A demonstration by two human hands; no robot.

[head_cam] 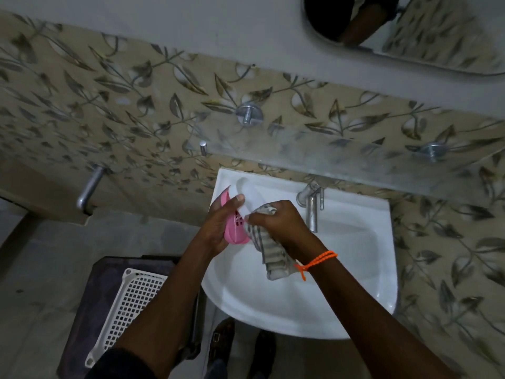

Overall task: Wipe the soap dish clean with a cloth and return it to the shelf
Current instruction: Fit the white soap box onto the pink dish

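My left hand [218, 225] grips a pink soap dish [234, 236] with a slotted base, tilted on its edge over the left side of the white sink [355, 269]. My right hand [281, 225], with an orange thread around the wrist, holds a striped grey cloth [269, 255] bunched against the dish's inner side. The cloth's loose end hangs down over the basin. A frosted glass shelf [355, 157] juts from the wall just above the sink, and nothing is visible on it.
A chrome tap [311, 209] stands at the back of the sink, right of my hands. A white plastic mesh basket [128, 302] rests on a dark stool at lower left. A mirror [410, 31] hangs at top right. A metal towel rod [88, 187] sticks out at left.
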